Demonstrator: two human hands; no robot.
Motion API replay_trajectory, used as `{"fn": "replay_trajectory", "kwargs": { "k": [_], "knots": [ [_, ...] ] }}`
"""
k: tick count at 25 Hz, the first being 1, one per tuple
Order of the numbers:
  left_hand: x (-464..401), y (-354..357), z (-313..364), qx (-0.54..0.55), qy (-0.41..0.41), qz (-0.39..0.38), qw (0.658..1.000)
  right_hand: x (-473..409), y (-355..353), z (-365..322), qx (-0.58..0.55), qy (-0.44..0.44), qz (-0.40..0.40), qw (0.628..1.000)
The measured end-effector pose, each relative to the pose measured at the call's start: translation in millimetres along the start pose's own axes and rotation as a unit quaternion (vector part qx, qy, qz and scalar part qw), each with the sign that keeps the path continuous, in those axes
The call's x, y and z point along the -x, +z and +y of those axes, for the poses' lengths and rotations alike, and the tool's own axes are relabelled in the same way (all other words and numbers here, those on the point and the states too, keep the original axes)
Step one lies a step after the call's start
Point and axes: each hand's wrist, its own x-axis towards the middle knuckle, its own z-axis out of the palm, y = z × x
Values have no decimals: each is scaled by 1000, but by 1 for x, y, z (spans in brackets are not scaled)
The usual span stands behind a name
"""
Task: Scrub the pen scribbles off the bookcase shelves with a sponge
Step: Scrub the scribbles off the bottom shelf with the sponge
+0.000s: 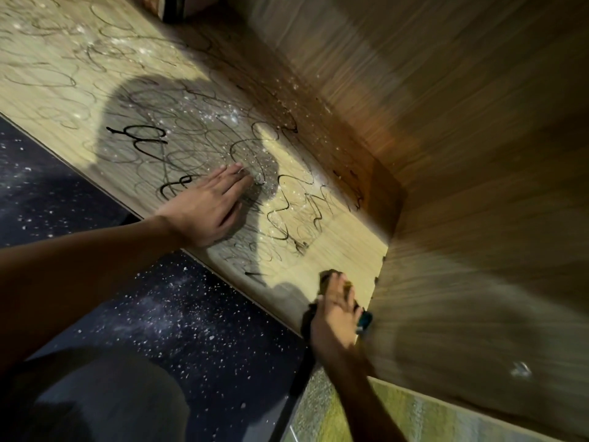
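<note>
A pale wooden bookcase shelf [344, 253] runs diagonally across the view, covered in black pen scribbles [191, 145] and white specks. My left hand [210, 208] lies flat on the shelf with its fingers straight, their tips on the scribbles. My right hand [334, 314] grips a sponge [328, 279] at the shelf's near right corner; the sponge's yellowish-brown edge shows past my fingertips, and a teal bit [366, 319] peeks out beside my palm. Most of the sponge is hidden under the hand.
The bookcase's wooden side wall [478, 282] rises on the right and its back panel [350, 59] at the top. A dark speckled floor [159, 314] lies below the shelf's front edge. My grey-clad knee [105, 397] shows at lower left.
</note>
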Motion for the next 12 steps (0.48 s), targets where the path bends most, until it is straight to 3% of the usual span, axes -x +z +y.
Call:
{"fn": "replay_trajectory", "kwargs": {
  "k": [3,5,7,9,12],
  "knots": [
    [1,-1,0,-3,-4,6,1000,43,36,-48,22,-213,76,974],
    [2,-3,2,4,-6,4,1000,48,32,-39,35,-308,45,950],
    [2,-4,2,6,-11,5,1000,24,15,0,55,-267,40,961],
    [1,-4,2,12,-13,0,1000,-3,-2,33,6,-129,-47,990],
    [-1,-5,4,12,-10,-9,1000,-5,-9,15,46,-30,-64,996]
  ]
}}
